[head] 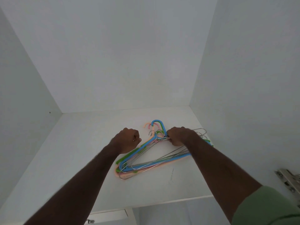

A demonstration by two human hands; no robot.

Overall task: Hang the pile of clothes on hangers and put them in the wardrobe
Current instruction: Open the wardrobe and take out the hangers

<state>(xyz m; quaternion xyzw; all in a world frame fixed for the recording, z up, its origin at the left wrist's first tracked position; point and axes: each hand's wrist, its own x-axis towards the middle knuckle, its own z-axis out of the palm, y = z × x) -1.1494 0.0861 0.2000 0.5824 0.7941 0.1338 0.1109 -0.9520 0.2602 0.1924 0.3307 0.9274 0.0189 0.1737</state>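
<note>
A stack of hangers (146, 161) lies on a white wardrobe shelf (78, 143): several thin metal ones on top of blue, green, pink and peach plastic ones, hooks pointing to the back. My right hand (180, 136) grips the necks of the metal hangers just below their hooks. Left of the hooks, my left hand (128, 138) hovers with its fingers curled into a fist and nothing in it, its wrist over the hangers' left shoulders. No clothes are in view.
White wardrobe walls close the shelf in at the back (121, 62), left (24, 95) and right (251, 78). A metal door hinge (287, 179) sticks out at the right edge. Below the shelf's front edge (162, 201) a lower compartment shows.
</note>
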